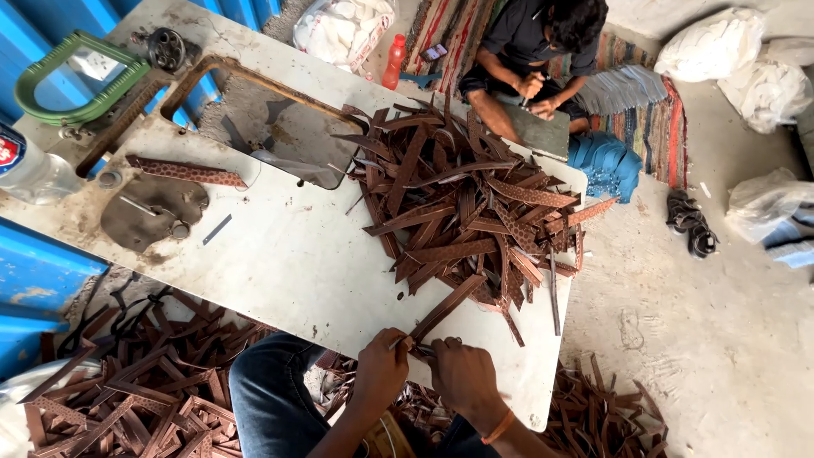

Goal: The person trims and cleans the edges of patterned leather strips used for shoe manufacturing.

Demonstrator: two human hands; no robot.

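Fingers of both hands, left (381,369) and right (462,373), pinch the near end of one brown strap (443,310) at the table (288,263) edge, beside the strap pile (471,208).

Brown leather-like strips (462,216) – matt, some w/ embossed rough texture; table (288,263) painted metal, scuffed, dull; floor (721,322) – rough concrete.

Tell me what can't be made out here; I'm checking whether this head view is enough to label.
- Head view: what the left hand and right hand pinch at the brown strip end; fingers hide it.
- Strips deep in the pile: buried.
- Co-worker's hands: too small.
- Plastic bottle: cut by left edge.
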